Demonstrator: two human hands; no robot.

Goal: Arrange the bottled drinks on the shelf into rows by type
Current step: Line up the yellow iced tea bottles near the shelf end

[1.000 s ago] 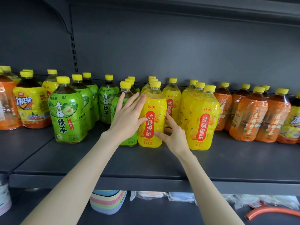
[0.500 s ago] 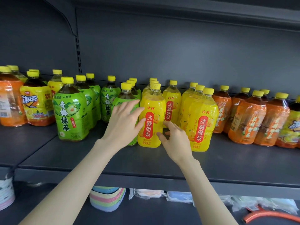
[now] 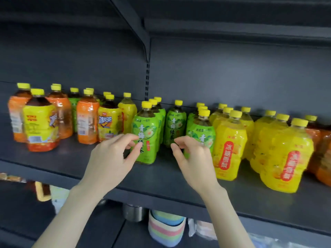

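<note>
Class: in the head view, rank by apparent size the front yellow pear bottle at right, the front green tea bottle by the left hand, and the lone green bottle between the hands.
1. front yellow pear bottle, nearest the camera
2. front green tea bottle
3. lone green bottle, farther back

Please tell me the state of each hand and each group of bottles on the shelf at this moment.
left hand: empty, fingers curled, in front of a green tea bottle.
right hand: empty, fingers curled.
green tea bottles: upright, capped, in rows.
yellow pear drink bottles: upright, capped, in rows.
orange-label bottles: upright, capped, mixed with other types at left.
shelf: front strip bare.
</note>
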